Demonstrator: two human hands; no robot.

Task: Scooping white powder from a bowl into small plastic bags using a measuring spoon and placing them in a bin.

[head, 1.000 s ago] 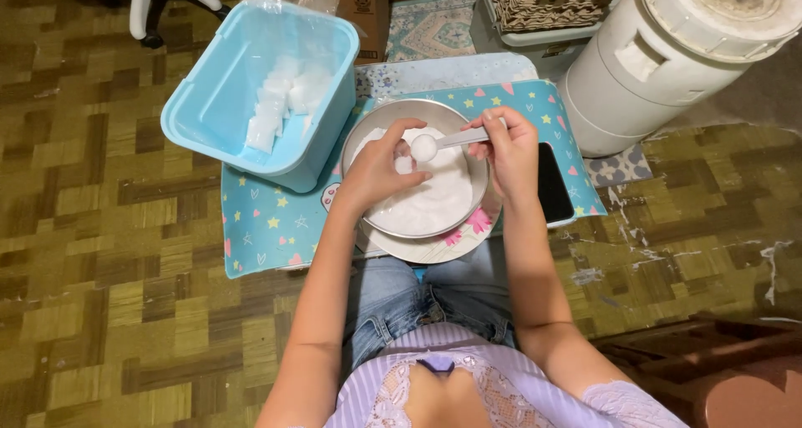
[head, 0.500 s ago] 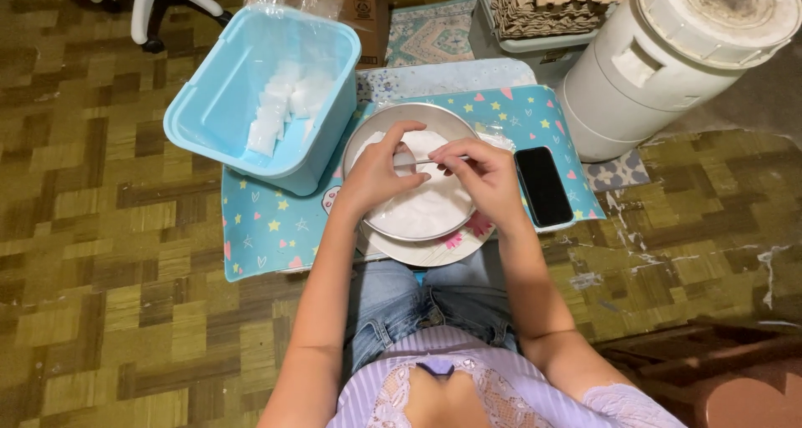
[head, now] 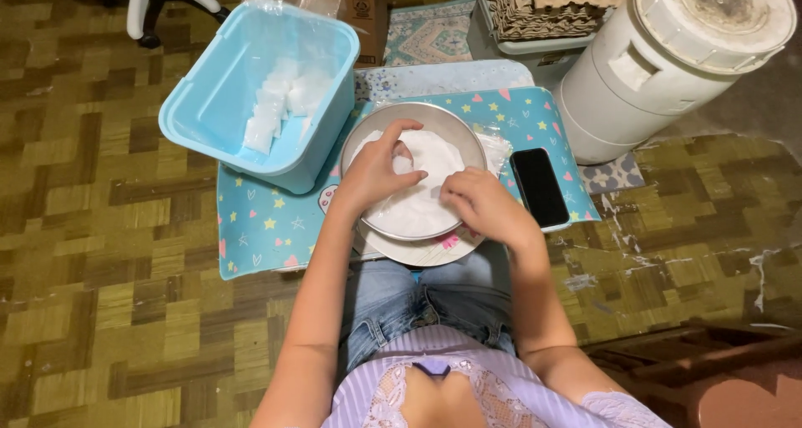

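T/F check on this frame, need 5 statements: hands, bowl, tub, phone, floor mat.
1. Both hands are over the metal bowl. True: the left hand and right hand rest on the white stuff in it.
2. The blue tub is empty. False: small white packets lie inside.
3. The black phone lies to the right of the bowl. True.
4. The phone is in the right hand. False: it lies on the star-print mat, untouched.
5. The bowl sits on bare floor. False: it sits on a plate on the mat.
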